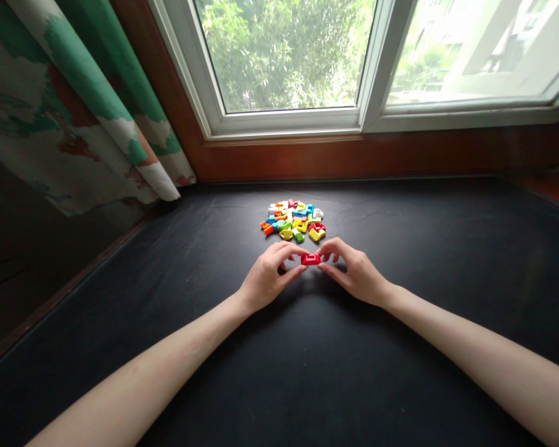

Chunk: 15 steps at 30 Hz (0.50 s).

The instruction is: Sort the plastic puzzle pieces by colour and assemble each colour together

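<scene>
A small red plastic toy block [310, 259] is held between my two hands, just in front of a pile of bright toy pieces. My left hand [271, 273] pinches its left end between thumb and fingers. At the opposite end, my right hand [358, 271] grips it the same way. Beyond my fingers, the pile [289, 217] mixes red, orange, yellow, green, blue and white plastic pieces. Its nearest members include a yellow piece [286, 235] and a green piece [299, 236]. How the red block is shaped underneath is hidden.
Everything rests on a black tabletop [279, 372]. Along its far side runs a brown wooden sill [279, 160] below a white-framed window [289, 123]. A patterned green and white curtain [121, 124] hangs at the left and reaches down to the table's far left corner.
</scene>
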Tool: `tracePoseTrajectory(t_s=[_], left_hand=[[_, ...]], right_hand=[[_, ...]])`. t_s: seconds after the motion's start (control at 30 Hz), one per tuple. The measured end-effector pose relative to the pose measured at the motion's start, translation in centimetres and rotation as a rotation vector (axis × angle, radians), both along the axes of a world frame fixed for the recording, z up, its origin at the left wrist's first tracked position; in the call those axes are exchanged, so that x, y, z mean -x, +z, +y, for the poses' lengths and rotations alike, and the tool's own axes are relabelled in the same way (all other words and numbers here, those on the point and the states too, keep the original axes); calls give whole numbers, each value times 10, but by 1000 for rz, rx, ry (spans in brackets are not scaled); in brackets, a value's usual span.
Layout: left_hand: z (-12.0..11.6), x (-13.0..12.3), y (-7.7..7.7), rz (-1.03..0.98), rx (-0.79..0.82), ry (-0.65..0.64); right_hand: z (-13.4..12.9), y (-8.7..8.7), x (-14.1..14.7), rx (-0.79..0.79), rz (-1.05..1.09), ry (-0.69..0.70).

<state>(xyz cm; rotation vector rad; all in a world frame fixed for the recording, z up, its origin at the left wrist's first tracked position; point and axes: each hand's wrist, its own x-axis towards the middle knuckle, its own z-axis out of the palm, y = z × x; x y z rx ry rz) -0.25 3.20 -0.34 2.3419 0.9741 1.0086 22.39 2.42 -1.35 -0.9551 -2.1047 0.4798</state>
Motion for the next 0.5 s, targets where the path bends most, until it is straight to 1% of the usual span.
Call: tracePoseTrajectory(t_s=[0.23, 0.5], left_hand=[[0, 1, -1, -30, 61, -17], [-1, 0, -1, -17, 50, 17]], right_hand=[[-1, 1, 1, 12, 11, 0], [0, 1, 0, 7, -7, 5]])
